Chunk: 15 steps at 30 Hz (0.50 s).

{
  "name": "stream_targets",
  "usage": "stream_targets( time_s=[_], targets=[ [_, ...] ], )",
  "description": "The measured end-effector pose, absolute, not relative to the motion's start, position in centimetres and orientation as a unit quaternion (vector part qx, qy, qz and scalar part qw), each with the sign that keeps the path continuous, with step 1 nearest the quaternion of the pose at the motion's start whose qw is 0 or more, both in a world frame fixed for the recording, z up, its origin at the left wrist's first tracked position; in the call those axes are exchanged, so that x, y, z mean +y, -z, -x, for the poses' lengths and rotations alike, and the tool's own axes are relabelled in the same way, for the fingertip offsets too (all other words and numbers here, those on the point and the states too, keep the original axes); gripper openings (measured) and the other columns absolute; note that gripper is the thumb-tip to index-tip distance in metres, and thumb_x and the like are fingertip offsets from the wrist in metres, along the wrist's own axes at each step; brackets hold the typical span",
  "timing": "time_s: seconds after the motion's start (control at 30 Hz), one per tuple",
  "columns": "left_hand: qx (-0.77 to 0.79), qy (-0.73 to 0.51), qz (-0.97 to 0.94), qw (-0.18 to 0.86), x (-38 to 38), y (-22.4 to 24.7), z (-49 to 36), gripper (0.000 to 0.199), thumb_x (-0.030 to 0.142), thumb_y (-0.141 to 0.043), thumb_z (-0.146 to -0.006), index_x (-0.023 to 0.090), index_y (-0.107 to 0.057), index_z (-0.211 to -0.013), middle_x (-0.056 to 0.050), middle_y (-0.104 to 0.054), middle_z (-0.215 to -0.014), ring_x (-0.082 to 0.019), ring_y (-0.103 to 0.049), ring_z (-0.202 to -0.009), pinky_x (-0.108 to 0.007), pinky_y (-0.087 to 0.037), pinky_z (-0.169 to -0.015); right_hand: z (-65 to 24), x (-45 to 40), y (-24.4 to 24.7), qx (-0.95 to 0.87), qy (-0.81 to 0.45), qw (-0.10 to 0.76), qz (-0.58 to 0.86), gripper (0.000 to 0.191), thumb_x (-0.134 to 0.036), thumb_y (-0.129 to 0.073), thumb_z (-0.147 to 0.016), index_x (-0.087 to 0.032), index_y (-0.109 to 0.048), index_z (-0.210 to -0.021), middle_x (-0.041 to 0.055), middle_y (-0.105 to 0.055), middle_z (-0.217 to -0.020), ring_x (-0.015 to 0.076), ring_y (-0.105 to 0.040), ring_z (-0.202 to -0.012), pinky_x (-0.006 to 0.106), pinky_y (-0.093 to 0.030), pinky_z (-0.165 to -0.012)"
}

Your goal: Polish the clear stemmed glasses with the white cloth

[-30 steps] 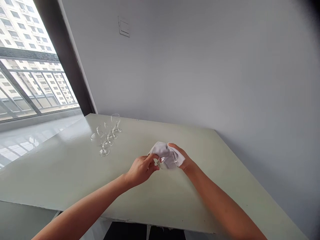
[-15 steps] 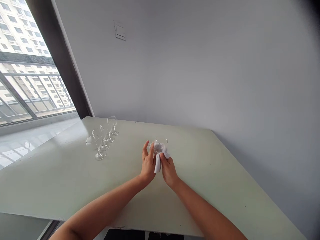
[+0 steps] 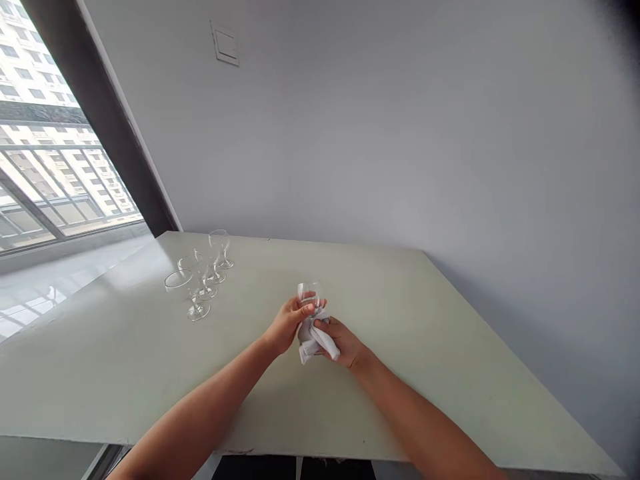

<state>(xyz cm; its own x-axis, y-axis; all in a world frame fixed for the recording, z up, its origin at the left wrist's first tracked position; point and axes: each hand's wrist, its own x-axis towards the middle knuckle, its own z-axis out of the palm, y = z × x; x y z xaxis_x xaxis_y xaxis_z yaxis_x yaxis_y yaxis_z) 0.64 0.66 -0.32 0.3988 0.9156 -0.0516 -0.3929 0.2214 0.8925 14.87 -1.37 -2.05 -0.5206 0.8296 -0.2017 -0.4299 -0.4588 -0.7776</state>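
Note:
A clear stemmed glass point(image 3: 309, 291) is held upright over the middle of the table, its rim upward. My left hand point(image 3: 290, 322) is wrapped round the bowl, the thumb across the near side. Just below, my right hand point(image 3: 341, 339) grips a white cloth point(image 3: 315, 339) bunched round the lower part of the glass, with its loose ends hanging toward me. The cloth hides the stem and foot.
Several clear stemmed glasses point(image 3: 199, 309) stand in a slanting row on the left of the pale table point(image 3: 425, 373). Behind the table is a grey wall point(image 3: 380, 133) with a switch point(image 3: 227, 45). A window point(image 3: 55, 153) is at the left.
The left hand has closed round the bowl from its spread pose. The held glass now stands more upright, and the right hand with the cloth has moved down to its lower part.

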Motion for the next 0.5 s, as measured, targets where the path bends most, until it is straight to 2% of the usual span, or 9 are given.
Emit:
stream_targets(
  time_s=[0.13,0.3,0.4,0.47,0.5],
  targets=[
    [0.347,-0.517,-0.394,0.677,1.6,0.3,-0.1,0.049,0.029,-0.072,-0.064,0.014,-0.051,-0.105,-0.012,-0.064,-0.101,-0.023,-0.060,-0.098,-0.037,-0.040,-0.091,-15.4,-0.5,2.0,-0.460,-0.715,0.395,0.350,0.034,-0.041,-0.071,-0.062,-0.014,-0.062,-0.081,0.0016,-0.061,-0.072,0.0152,-0.056,-0.067,0.032,-0.045,-0.067],
    [0.371,-0.581,-0.282,0.667,3.6,0.5,1.8,0.031,0.028,-0.069,-0.068,0.013,-0.053,-0.091,-0.009,-0.062,-0.097,-0.021,-0.063,-0.091,-0.035,-0.049,-0.083,-17.5,0.9,2.5,-0.629,-0.380,0.431,0.524,0.022,-0.037,-0.057,-0.075,-0.017,-0.063,-0.077,0.0029,-0.060,-0.071,0.0183,-0.053,-0.071,0.034,-0.042,-0.069],
    [0.392,-0.579,-0.238,0.674,4.3,1.0,2.5,0.023,0.028,-0.065,-0.072,0.011,-0.055,-0.084,-0.008,-0.062,-0.089,-0.019,-0.063,-0.088,-0.030,-0.050,-0.081,-17.4,0.4,2.5,-0.753,-0.179,0.439,0.457,0.020,-0.031,-0.052,-0.079,-0.020,-0.064,-0.090,0.0074,-0.060,-0.092,0.0243,-0.049,-0.093,0.039,-0.040,-0.080],
    [0.407,-0.548,-0.233,0.692,4.3,1.4,2.3,0.021,0.029,-0.062,-0.075,0.011,-0.055,-0.081,-0.008,-0.062,-0.084,-0.017,-0.064,-0.081,-0.029,-0.051,-0.077,-16.5,-0.4,2.5,-0.843,-0.082,0.389,0.363,0.025,-0.026,-0.055,-0.076,-0.024,-0.063,-0.100,0.0073,-0.056,-0.109,0.0274,-0.042,-0.106,0.042,-0.034,-0.088],
    [0.411,-0.522,-0.257,0.702,4.0,1.5,2.0,0.022,0.032,-0.060,-0.076,0.011,-0.055,-0.080,-0.008,-0.062,-0.082,-0.017,-0.064,-0.077,-0.030,-0.052,-0.075,-16.0,-0.9,2.4,-0.872,-0.053,0.356,0.332,0.028,-0.024,-0.055,-0.076,-0.026,-0.062,-0.104,0.0066,-0.055,-0.111,0.0276,-0.041,-0.107,0.043,-0.033,-0.089]
  ],
)
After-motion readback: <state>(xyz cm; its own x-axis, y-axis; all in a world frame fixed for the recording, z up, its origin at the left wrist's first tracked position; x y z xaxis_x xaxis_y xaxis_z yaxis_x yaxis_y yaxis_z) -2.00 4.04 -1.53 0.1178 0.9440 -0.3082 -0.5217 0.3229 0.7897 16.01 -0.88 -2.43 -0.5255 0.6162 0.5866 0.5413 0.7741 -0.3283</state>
